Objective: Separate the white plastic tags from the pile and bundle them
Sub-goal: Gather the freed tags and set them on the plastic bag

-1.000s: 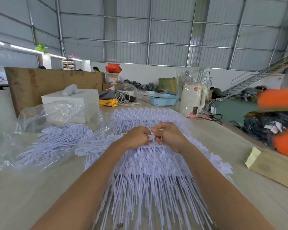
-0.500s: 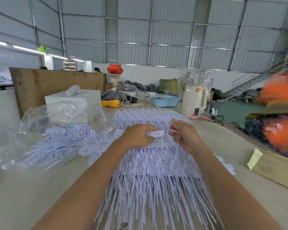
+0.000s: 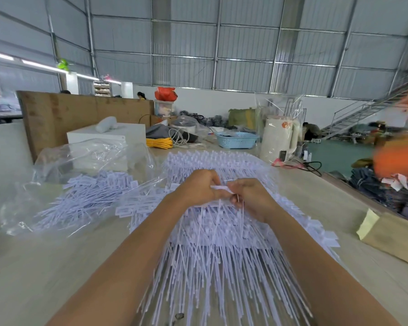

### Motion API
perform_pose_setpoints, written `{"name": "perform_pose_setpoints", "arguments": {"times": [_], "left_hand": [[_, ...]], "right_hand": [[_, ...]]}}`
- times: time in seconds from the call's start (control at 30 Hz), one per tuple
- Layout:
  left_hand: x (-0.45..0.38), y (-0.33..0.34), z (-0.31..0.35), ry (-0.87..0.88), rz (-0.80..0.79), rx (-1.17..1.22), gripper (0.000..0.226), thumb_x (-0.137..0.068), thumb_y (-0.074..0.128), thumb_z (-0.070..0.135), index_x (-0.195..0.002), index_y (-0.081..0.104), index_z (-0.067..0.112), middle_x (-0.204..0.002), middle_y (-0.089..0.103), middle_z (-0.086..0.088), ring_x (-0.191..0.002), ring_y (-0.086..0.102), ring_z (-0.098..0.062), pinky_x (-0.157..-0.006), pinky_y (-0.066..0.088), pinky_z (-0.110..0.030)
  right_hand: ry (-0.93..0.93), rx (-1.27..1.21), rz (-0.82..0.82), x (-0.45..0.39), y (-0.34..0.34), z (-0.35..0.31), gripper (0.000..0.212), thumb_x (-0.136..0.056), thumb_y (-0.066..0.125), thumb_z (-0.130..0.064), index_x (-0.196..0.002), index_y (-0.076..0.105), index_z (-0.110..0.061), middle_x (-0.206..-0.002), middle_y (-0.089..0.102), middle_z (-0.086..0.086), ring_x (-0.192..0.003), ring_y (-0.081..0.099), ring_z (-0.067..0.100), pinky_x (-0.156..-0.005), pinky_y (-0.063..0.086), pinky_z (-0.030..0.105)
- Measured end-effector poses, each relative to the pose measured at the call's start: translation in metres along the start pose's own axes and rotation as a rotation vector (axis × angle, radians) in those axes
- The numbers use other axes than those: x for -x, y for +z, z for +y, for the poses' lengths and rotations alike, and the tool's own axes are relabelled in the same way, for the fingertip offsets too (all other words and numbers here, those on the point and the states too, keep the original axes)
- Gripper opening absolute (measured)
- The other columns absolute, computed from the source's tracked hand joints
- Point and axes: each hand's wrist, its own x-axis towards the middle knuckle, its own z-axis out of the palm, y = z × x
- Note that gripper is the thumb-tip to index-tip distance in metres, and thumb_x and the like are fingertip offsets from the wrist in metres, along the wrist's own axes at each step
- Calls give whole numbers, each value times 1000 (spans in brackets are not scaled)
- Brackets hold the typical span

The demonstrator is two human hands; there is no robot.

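Item: large pile of white plastic tags with long thin tails [image 3: 222, 243], spread on the pale wooden table [image 3: 45, 267], tails fanned toward the viewer. Above its middle, a small white tag head [image 3: 220, 188] is pinched between the curled fingers of the left hand [image 3: 198, 188] and the right hand [image 3: 252, 196]; both grips are closed on it. To the left, further white tags are held in a crumpled clear plastic bag [image 3: 80, 175]. Behind: light blue perforated basket [image 3: 237, 139], cream electric kettle [image 3: 279, 138], white box [image 3: 108, 137].

Both hands together, left hand [image 3: 198, 187] curled, right hand [image 3: 252, 196] pinching
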Motion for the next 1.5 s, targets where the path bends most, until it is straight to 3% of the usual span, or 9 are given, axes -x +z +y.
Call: {"name": "perform_pose_setpoints", "arguments": {"times": [0.1,0.23,0.3,0.63,0.77,0.9,1.03,1.17,1.5], "left_hand": [[3,-2,-6,-24,-46,84,34,-87,65,40,-68,55,14,-63,49,-2,-60,46,-15,-59,32,-29],[7,-2,-9,-86,-82,313,30,-90,62,32,-65,59,17,-61,64,0,-57,55,-9,-71,44,-28],[7,-1,-9,-114,-65,335,34,-92,61,30,-61,57,14,-56,60,0,-51,49,-11,-60,40,-27],[2,-8,8,-275,35,548,25,-91,63,18,-73,64,0,-61,58,-5,-54,48,-13,-61,42,-23],[6,-19,9,-352,-133,705,34,-94,56,18,-60,53,12,-40,37,4,-36,30,-10,-47,21,-24],[8,-34,1,-322,-196,787,36,-95,54,24,-61,51,12,-40,34,6,-35,28,-9,-45,18,-23],[6,-23,3,-291,-223,718,27,-97,51,17,-79,64,2,-53,57,-2,-48,47,-15,-48,33,-25],[7,-21,10,-285,-308,679,26,-86,41,-9,-95,65,-6,-65,65,-9,-54,54,-19,-44,43,-21],[14,-26,18,-154,-386,435,43,-77,47,-20,-102,68,8,-74,59,-1,-69,49,-13,-59,41,-22]], "right_hand": [[-29,95,33,-1,3,-2,20,-97,49,-7,-80,55,0,-48,46,7,-37,38,12,-37,32,20],[-46,157,-42,0,5,0,18,-97,49,-9,-92,60,4,-55,50,9,-46,43,15,-41,36,20],[-68,194,-59,0,4,2,18,-97,49,-8,-95,61,5,-57,52,9,-45,46,14,-43,38,20],[-313,338,84,1,7,-1,23,-92,56,-7,-70,58,-11,-46,50,4,-35,43,6,-43,38,22],[-399,440,204,-1,1,1,23,-89,57,-1,-68,59,-11,-54,53,-5,-43,48,-2,-50,38,12],[-188,-224,400,-3,-51,-10,25,-91,48,4,-70,55,-7,-58,44,0,-44,39,5,-36,31,11],[32,-828,89,0,-62,-28,21,-99,36,-4,-80,46,-9,-59,46,1,-39,38,0,-31,32,11],[163,-667,-81,0,-34,-24,19,-98,40,-10,-80,45,-7,-66,44,3,-37,40,1,-28,31,9],[54,-97,69,0,-16,-8,13,-92,58,-21,-84,60,-12,-76,64,1,-63,59,13,-47,45,20]]}}
